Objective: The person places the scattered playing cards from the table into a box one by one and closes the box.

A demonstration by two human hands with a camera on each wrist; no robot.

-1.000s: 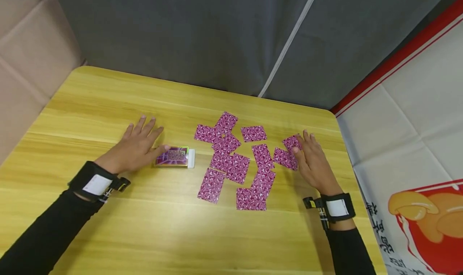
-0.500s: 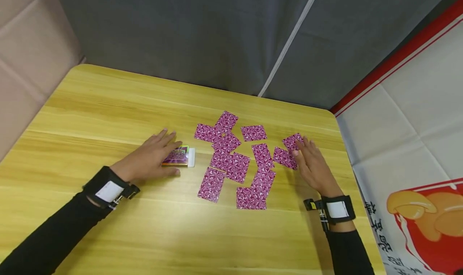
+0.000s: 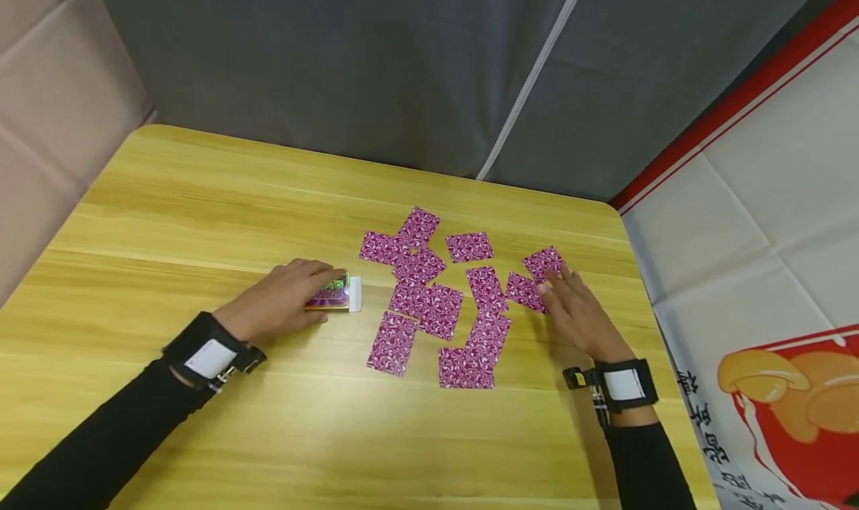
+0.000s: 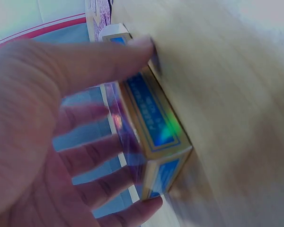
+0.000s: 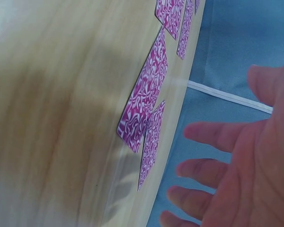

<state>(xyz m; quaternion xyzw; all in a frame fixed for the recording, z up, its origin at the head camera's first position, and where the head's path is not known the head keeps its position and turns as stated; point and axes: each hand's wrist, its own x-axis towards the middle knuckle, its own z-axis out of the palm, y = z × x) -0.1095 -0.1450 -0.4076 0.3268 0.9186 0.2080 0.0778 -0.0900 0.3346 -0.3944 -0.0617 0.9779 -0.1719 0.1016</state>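
Note:
On the left of the table, a playing-card box (image 3: 333, 297) lies flat with its white flap (image 3: 356, 294) pointing right. My left hand (image 3: 282, 298) grips it from the left, thumb along the near side and fingers along the far side. The left wrist view shows the gold edge and blue label of the box (image 4: 154, 118) between thumb and fingers. My right hand (image 3: 585, 316) is held with loose, extended fingers beside two purple playing cards (image 3: 526, 292) at the right. In the right wrist view there is a gap between its fingers and those cards (image 5: 144, 101).
Several purple-backed playing cards (image 3: 439, 312) lie scattered face down across the middle of the wooden table (image 3: 335, 435), some overlapping. A grey curtain (image 3: 335, 70) hangs behind the table's far edge. A white printed sheet (image 3: 751, 249) is at the right.
My left hand has moved right, over the card box, and its fingers have closed around the sides. The box and the cards keep their places. My right hand has barely moved.

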